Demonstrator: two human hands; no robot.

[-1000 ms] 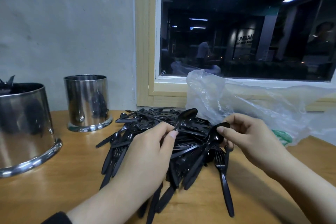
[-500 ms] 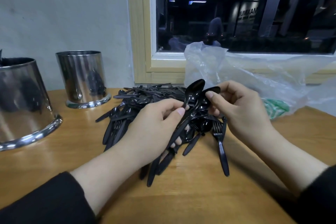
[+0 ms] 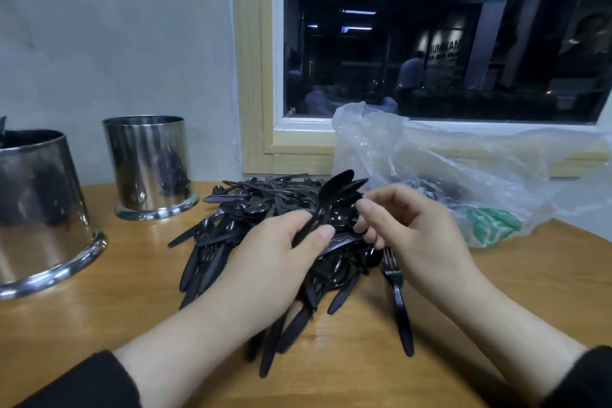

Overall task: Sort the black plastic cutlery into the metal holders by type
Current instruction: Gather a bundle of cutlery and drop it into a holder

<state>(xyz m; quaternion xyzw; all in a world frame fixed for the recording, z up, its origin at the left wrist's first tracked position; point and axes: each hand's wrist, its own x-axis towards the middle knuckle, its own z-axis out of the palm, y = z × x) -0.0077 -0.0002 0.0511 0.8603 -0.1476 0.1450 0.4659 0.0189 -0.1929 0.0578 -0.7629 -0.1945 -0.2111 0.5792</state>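
Left hand [image 3: 265, 262] grip is pinching black spoons [image 3: 334, 192] by the handles over the cutlery pile [image 3: 251, 219] at mid-worktop [image 3: 132, 275]. Right hand [image 3: 414, 235] is hovering beside the bowls, fingers curled, holding nothing visible. Two metal holders [image 3: 149, 162] are standing toward the left edge.
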